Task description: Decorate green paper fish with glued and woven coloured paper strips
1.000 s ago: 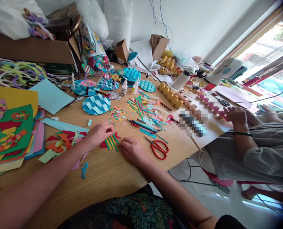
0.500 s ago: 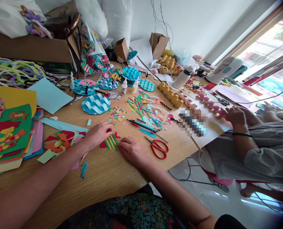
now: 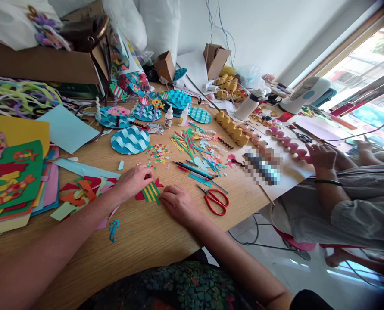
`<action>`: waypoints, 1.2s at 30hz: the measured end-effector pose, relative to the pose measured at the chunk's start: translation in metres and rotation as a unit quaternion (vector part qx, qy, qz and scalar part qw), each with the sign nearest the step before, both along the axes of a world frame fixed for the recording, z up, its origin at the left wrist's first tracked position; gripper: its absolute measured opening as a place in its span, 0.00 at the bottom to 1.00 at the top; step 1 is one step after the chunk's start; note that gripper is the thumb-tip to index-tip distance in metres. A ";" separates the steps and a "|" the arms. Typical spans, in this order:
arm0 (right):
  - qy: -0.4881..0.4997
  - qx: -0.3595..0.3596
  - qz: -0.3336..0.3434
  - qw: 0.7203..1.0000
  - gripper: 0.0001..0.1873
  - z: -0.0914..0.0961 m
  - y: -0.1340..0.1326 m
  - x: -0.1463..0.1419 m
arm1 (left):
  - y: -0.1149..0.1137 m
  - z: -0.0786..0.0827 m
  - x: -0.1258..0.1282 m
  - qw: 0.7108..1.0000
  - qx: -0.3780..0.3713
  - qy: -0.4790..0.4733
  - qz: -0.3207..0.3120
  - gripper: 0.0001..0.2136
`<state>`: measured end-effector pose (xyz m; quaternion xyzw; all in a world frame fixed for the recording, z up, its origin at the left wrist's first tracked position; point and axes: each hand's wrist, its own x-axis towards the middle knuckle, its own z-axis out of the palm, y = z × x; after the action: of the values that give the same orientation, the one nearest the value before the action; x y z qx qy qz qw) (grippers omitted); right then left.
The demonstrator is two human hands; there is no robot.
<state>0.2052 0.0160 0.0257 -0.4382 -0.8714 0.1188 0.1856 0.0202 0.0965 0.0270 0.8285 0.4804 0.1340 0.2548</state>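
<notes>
A red paper fish [image 3: 151,192] crossed with green and yellow strips lies on the wooden table [image 3: 153,237] between my hands. My left hand [image 3: 134,179] rests on its upper left edge with the fingers curled down and pinched on the paper. Just right of the fish, my right hand [image 3: 177,202] lies knuckles up, fingers bent, fingertips at the strips' lower end. Whether the right fingers pinch a strip is hidden.
Red-handled scissors [image 3: 215,200] lie right of my right hand. Coloured paper strips and pencils [image 3: 195,168], blue wave discs [image 3: 130,141], glue bottles [image 3: 169,118] and stacked coloured sheets [image 3: 14,176] crowd the table. Another person's hand [image 3: 323,156] works at the right edge.
</notes>
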 end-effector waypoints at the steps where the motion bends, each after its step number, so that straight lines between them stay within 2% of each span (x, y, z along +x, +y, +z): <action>1: -0.001 -0.001 0.000 1.000 0.11 0.000 0.000 0.000 | 0.000 -0.001 0.000 1.000 0.000 0.001 0.001 0.06; 22: 0.018 0.001 0.008 1.000 0.11 -0.003 0.001 0.000 | -0.002 0.002 0.003 0.999 0.013 0.038 0.003 0.06; 29: 0.039 -0.047 0.013 0.998 0.09 0.005 -0.002 0.001 | -0.002 0.010 0.007 0.997 0.013 0.072 0.009 0.03; 36: 0.056 -0.107 -0.022 0.993 0.09 0.015 -0.003 0.000 | 0.000 0.016 0.010 0.993 0.016 0.118 -0.013 0.05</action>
<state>0.2054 0.0127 0.0407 -0.4670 -0.8325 0.2312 0.1884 0.0297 0.0968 0.0429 0.8488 0.4937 0.0400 0.1847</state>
